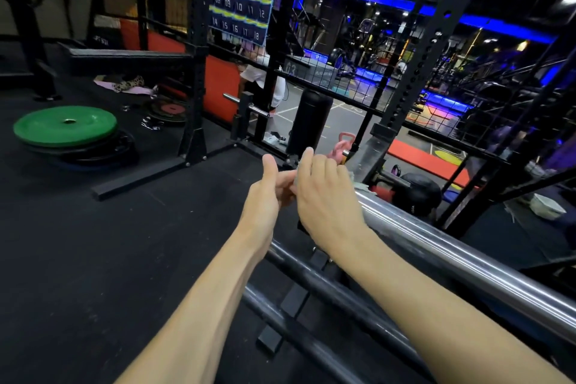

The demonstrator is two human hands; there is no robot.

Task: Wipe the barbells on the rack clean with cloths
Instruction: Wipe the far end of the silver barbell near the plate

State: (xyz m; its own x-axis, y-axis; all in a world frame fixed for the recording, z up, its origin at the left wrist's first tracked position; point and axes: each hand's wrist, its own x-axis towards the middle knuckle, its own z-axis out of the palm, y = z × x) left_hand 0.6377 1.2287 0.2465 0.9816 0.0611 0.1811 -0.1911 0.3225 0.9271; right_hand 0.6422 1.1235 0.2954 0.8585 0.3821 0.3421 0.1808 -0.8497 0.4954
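A shiny chrome barbell [452, 246] runs from the lower right up toward the middle of the view, lying on a low black rack. Two darker bars [330, 287] lie below it on the same rack. My right hand [324, 196] is wrapped over the near end of the chrome bar, with a pale cloth [358, 184] mostly hidden under it and only a scrap showing past the fingers. My left hand [271, 190] is just left of the right one, thumb raised, fingers curled against the bar's end and the cloth.
A green weight plate [65, 125] tops a stack on the black rubber floor at left. Black rack uprights [196, 72] and a wire mesh fence [358, 84] stand ahead. A black cylinder [308, 121], a pink kettlebell [341, 146] and a dark ball [417, 193] sit beyond the bar.
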